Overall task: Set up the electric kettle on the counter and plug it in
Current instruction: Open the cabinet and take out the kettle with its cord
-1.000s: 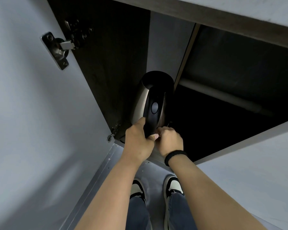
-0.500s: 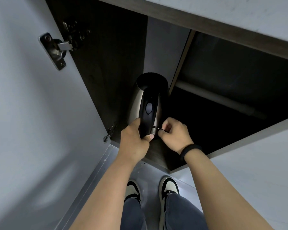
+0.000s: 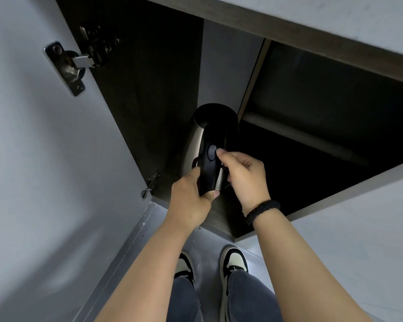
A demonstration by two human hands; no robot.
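The electric kettle, brushed steel with a black lid and a black handle, stands tilted inside the open lower cabinet, near its front edge. My left hand is wrapped around the lower part of the handle. My right hand is just right of the handle, fingertips by the round button, fingers pinched on a thin black cord that runs down behind the hand. The kettle's base and the plug are hidden.
The cabinet door hangs open on the left with a metal hinge. A closed grey door is on the right, the counter edge above. A pipe crosses the dark interior. My shoes are on the floor below.
My right hand has risen from the foot of the handle to beside the button, drawing the thin cord with it. My left hand has kept its grip on the handle.
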